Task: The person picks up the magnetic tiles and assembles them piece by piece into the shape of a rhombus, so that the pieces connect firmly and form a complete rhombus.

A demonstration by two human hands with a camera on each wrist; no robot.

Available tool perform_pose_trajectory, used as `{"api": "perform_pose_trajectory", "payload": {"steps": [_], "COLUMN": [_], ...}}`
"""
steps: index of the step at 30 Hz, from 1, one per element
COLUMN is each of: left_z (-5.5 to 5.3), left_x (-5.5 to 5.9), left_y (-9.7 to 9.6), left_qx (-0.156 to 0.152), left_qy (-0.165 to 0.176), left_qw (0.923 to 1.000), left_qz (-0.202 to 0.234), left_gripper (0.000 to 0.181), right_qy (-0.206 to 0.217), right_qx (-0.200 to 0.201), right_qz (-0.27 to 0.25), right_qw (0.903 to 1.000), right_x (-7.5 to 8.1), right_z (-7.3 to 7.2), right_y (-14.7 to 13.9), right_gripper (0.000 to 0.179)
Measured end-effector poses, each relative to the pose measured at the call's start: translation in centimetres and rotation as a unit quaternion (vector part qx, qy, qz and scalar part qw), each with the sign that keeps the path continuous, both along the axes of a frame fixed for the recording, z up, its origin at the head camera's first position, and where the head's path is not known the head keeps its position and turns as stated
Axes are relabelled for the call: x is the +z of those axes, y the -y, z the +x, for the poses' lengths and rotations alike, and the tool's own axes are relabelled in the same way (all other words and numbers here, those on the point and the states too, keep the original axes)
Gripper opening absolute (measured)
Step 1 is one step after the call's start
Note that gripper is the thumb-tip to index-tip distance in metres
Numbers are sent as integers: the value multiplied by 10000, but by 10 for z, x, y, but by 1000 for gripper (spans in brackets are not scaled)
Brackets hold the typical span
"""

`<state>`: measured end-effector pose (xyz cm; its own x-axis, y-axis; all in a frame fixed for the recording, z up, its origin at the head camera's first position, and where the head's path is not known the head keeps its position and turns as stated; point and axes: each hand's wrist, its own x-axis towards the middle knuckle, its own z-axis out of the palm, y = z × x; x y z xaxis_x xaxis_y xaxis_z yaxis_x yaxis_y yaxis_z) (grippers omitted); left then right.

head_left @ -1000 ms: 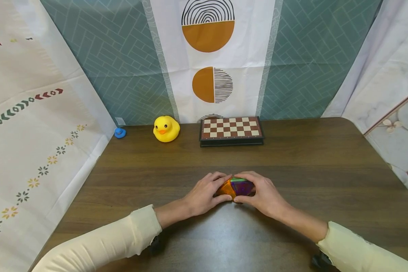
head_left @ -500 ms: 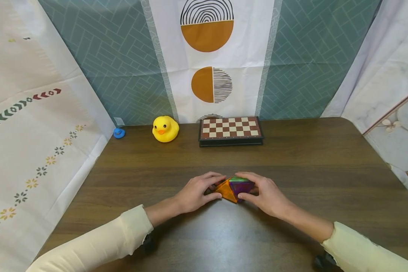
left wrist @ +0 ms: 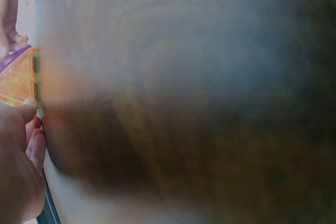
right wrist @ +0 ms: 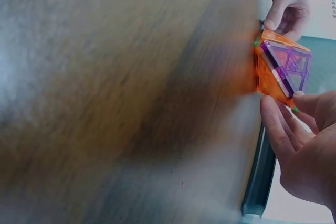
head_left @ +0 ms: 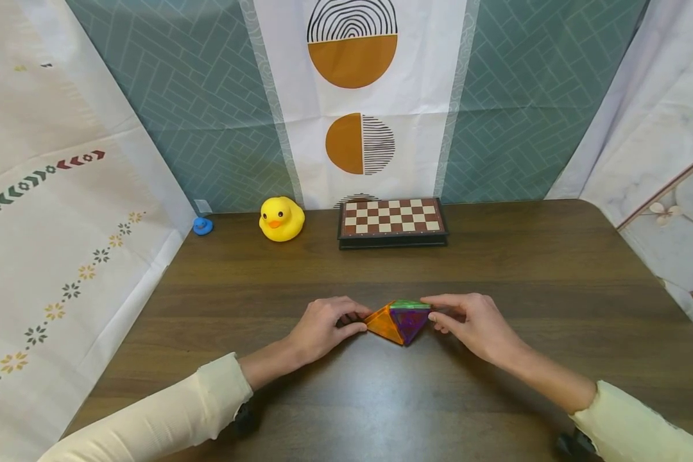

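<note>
Translucent triangular magnetic tiles are joined into a faceted shape mid-table, its orange tile [head_left: 385,326] on the left, purple tile [head_left: 411,323] on the right and a green tile [head_left: 409,305] along the top. My left hand [head_left: 325,328] pinches the orange left corner between thumb and fingers. On the opposite side, my right hand [head_left: 480,326] has thumb and index finger at the right corner, pinching it. Seen from the right wrist, the thumb presses the purple-framed end [right wrist: 294,69]. The left wrist view shows the left thumb on the orange face [left wrist: 18,80].
Along the back of the wooden table [head_left: 300,276] stand a yellow rubber duck [head_left: 281,219], a small blue duck [head_left: 203,225] and a folded checkered chessboard [head_left: 393,221]. Patterned cloths hang behind and at both sides.
Both hands have drawn outward from around the tile shape to its two end corners, leaving more of the orange and purple faces showing. The shape itself has hardly moved.
</note>
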<state>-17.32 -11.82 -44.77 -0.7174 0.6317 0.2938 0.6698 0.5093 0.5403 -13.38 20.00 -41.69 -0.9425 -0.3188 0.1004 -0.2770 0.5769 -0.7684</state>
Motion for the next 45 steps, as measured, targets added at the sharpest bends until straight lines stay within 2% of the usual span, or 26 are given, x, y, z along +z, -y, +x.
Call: {"api": "perform_pose_trajectory", "payload": {"steps": [7,14,20,25,45], "left_z": [0,0,1,2,3], "left_x": [0,0,1,0,1], "left_y": [0,0,0,-1,-4], "left_qx": [80,1,-79,-104,-17], "left_qy": [-173,-343,-417,-369,-342], "left_qw": [9998,9994,9990,9986,9982], "left_qz": [-28,41,-115,-360,-488], "left_gripper": [21,22,26,37,34], "right_qy": [-21,-168,-182,-174,-281], "right_qx": [-75,-200,-131,-10,-159], "right_qz": [-127,-94,-112,-87,-106], "right_qw": [9999,9996,9997,9998,9994], "right_x": [-2,-2,-1,1,3], "right_z": [0,-1,-1,-1,0], "right_y": [0,1,2,1,4], "right_gripper": [30,27,26,27,24]}}
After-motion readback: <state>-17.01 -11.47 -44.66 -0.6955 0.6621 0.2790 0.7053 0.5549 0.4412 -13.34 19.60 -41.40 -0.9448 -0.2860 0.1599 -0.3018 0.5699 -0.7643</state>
